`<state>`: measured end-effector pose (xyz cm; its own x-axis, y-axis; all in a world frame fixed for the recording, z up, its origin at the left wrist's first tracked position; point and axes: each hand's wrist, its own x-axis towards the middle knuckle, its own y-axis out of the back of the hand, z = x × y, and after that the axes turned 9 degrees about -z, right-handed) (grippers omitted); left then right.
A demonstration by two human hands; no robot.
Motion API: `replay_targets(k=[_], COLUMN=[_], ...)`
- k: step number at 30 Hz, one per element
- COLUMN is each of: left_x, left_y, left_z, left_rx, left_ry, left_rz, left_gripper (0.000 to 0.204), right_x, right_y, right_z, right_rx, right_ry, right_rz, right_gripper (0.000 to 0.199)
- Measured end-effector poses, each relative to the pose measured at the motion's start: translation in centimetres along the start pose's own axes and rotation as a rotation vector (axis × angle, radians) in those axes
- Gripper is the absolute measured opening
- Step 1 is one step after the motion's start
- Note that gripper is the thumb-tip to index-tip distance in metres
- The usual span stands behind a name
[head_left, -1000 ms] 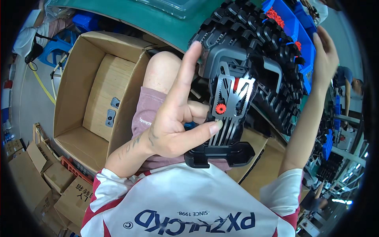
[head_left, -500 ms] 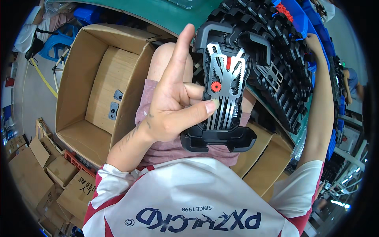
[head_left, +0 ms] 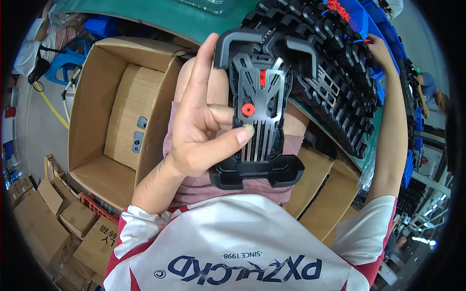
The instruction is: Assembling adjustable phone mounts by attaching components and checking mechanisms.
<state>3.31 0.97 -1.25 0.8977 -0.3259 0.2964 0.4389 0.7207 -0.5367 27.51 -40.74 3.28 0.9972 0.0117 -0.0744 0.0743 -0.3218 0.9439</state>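
Observation:
My left hand (head_left: 201, 131) grips a black phone holder (head_left: 259, 167) above my lap, thumb across its slotted silver metal plate and index finger stretched straight up alongside. A red gear (head_left: 248, 109) sits in the plate, with a red strip (head_left: 262, 78) above it. Over at the upper right, my right hand (head_left: 381, 52) is at the blue bins (head_left: 359, 20), its fingers bent. A bit of red shows at those fingertips; what they pinch is too small to make out.
Several black holders are stacked on the green table (head_left: 160, 12), beside a pile of red gears (head_left: 338, 8). Left of my lap stands an open cardboard box (head_left: 102, 167) with small grey parts (head_left: 138, 142) inside. More cartons (head_left: 41, 218) lie lower left; another person (head_left: 429, 89) is at far right.
My left hand has shifted a little left with the phone holder. My right hand has moved slightly left and up at the bins, and red now shows at its fingertips.

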Motion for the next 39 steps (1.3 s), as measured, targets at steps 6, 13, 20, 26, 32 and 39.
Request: replay_targets(k=[6, 13, 20, 26, 32, 39], left_x=[-1.0, -0.5, -0.5, -1.1, -1.5, -1.7], left_y=[-0.8, 0.1, 0.2, -1.2, -1.2, -1.0], left_z=[0.9, 0.6, 1.0, 1.2, 1.7, 1.1], left_rx=[0.114, 0.443, 0.58, 0.364, 0.202, 0.118], left_ry=[0.033, -0.203, -0.246, -0.15, 0.071, 0.096], left_rz=[-0.013, -0.258, -0.321, -0.198, -0.086, 0.0], left_gripper=[0.098, 0.105, 0.106, 0.106, 0.106, 0.107], right_x=[-2.5, 2.1, 2.5, 1.7, -3.9, -19.4], right_y=[0.9, -0.9, -0.9, -0.9, 1.3, -2.7], right_z=[-3.0, 1.3, 1.7, 1.6, -2.9, -14.5], right_rx=[0.044, 0.088, 0.003, -0.067, 1.02, 1.215], right_ry=[0.157, -0.105, -0.057, 0.013, 0.015, 0.328], right_rz=[-0.197, -0.208, -0.151, 0.199, 0.466, 0.172], right_gripper=[0.013, 0.01, 0.01, 0.015, 0.024, 0.029])
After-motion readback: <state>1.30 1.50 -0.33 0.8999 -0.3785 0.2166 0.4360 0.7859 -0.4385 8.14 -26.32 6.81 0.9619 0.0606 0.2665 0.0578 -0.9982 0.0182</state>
